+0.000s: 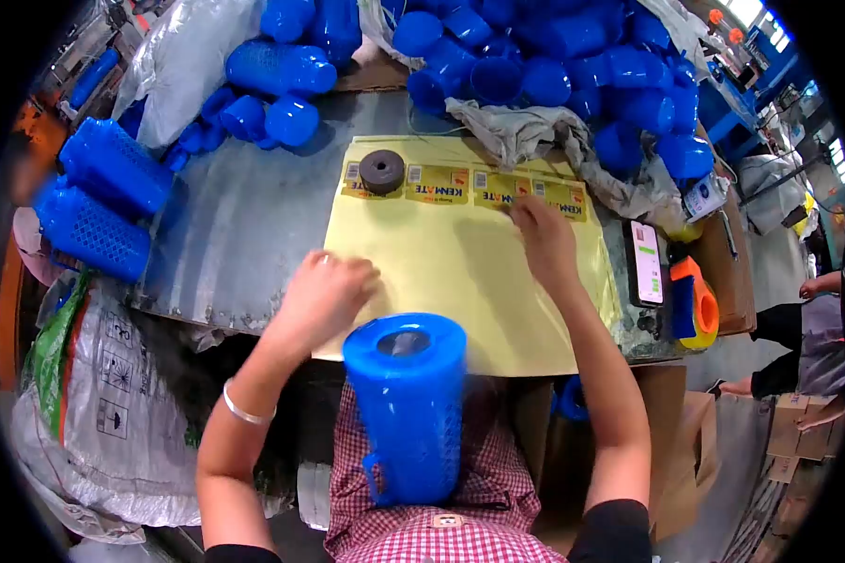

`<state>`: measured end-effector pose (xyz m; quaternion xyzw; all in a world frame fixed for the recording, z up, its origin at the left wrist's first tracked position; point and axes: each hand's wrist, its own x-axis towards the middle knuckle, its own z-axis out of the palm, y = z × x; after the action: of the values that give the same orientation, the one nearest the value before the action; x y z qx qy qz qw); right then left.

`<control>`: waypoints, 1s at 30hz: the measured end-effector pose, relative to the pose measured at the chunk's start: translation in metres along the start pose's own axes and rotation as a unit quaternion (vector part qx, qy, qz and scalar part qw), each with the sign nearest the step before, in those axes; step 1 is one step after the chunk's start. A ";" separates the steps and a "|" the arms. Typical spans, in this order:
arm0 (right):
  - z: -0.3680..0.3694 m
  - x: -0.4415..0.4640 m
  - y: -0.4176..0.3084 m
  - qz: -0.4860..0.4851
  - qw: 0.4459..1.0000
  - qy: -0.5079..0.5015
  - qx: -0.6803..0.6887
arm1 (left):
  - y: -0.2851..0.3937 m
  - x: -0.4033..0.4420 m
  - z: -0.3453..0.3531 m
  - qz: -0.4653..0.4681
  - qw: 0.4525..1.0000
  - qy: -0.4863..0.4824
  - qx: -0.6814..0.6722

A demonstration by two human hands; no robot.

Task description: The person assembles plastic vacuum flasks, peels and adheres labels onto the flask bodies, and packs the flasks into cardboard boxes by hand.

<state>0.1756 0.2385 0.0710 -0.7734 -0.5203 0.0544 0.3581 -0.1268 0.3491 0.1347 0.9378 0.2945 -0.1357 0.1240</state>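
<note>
A blue plastic container (408,413) with a round opening or recess in its top end, a small side loop and a lattice-patterned wall stands on my lap, against the table edge. Above it my left hand (331,289) is curled closed and slightly blurred; whatever is inside its fingers is hidden. A yellow sheet (432,272) lies on the table, with a row of printed labels (438,185) along its far side. My right hand (545,239) is over those labels, fingers pinched together at one of them; what they grip is too small to make out. Neither hand touches the container.
A dark round roll (382,172) weighs on the sheet's far left corner. Many blue containers (545,75) are piled at the back, more (94,230) at left. A phone (645,263) and an orange tape dispenser (695,305) are at right. Another person (807,342) is beyond.
</note>
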 end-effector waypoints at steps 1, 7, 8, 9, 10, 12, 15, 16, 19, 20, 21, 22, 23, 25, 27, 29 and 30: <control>0.015 0.020 -0.002 -0.012 0.997 0.034 0.066 | 0.004 0.021 -0.022 -0.046 0.995 -0.081 -0.040; 0.073 0.072 0.001 -0.043 0.968 0.110 -0.222 | -0.030 0.151 0.030 0.042 0.885 0.464 0.014; 0.078 0.076 0.006 -0.043 0.968 0.104 -0.225 | -0.035 0.158 0.037 0.006 0.890 0.456 -0.016; 0.077 0.075 0.007 -0.031 0.965 0.119 -0.233 | -0.036 0.164 0.045 -0.029 0.894 0.443 -0.050; 0.076 0.070 0.009 -0.013 0.961 0.132 -0.242 | -0.032 0.168 0.046 -0.052 0.888 0.456 -0.004; 0.074 0.065 0.010 -0.008 0.965 0.116 -0.236 | -0.020 0.168 0.043 -0.036 0.881 0.464 0.085; 0.075 0.071 0.007 -0.018 0.970 0.117 -0.213 | -0.013 0.189 0.035 0.074 0.916 0.392 -0.029; 0.075 0.070 0.008 -0.016 0.970 0.123 -0.210 | -0.009 0.197 0.034 0.151 0.917 0.320 -0.186; 0.071 0.067 0.009 -0.078 0.975 0.109 -0.178 | 0.013 0.211 0.044 0.095 0.919 0.364 -0.118; 0.068 0.068 0.011 -0.074 0.973 0.111 -0.188 | 0.013 0.214 0.044 0.125 0.899 0.394 -0.144; 0.067 0.070 0.014 -0.079 0.975 0.118 -0.173 | 0.014 0.216 0.040 0.133 0.897 0.394 -0.148; 0.069 0.069 0.015 -0.085 0.977 0.122 -0.153 | 0.011 0.213 0.037 0.135 0.897 0.380 -0.182; 0.070 0.069 0.015 -0.083 0.978 0.121 -0.148 | 0.006 0.209 0.035 0.130 0.897 0.365 -0.213; 0.073 0.072 0.015 -0.055 0.970 0.144 -0.190 | 0.003 0.188 0.021 0.131 0.869 0.408 -0.246; 0.072 0.075 0.014 -0.081 0.966 0.187 -0.160 | -0.001 0.155 -0.005 0.156 0.802 0.488 -0.306; 0.066 0.069 0.001 -0.106 0.959 0.230 -0.128 | 0.004 0.108 -0.042 0.144 0.800 0.525 -0.253; 0.056 0.063 -0.016 -0.176 0.953 0.238 -0.068 | 0.006 0.086 -0.052 0.139 0.819 0.520 -0.200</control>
<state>0.1660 0.3225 0.0579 -0.6826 -0.5502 -0.2306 0.4220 -0.0453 0.4051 0.1563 0.8545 0.2025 0.4525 0.1550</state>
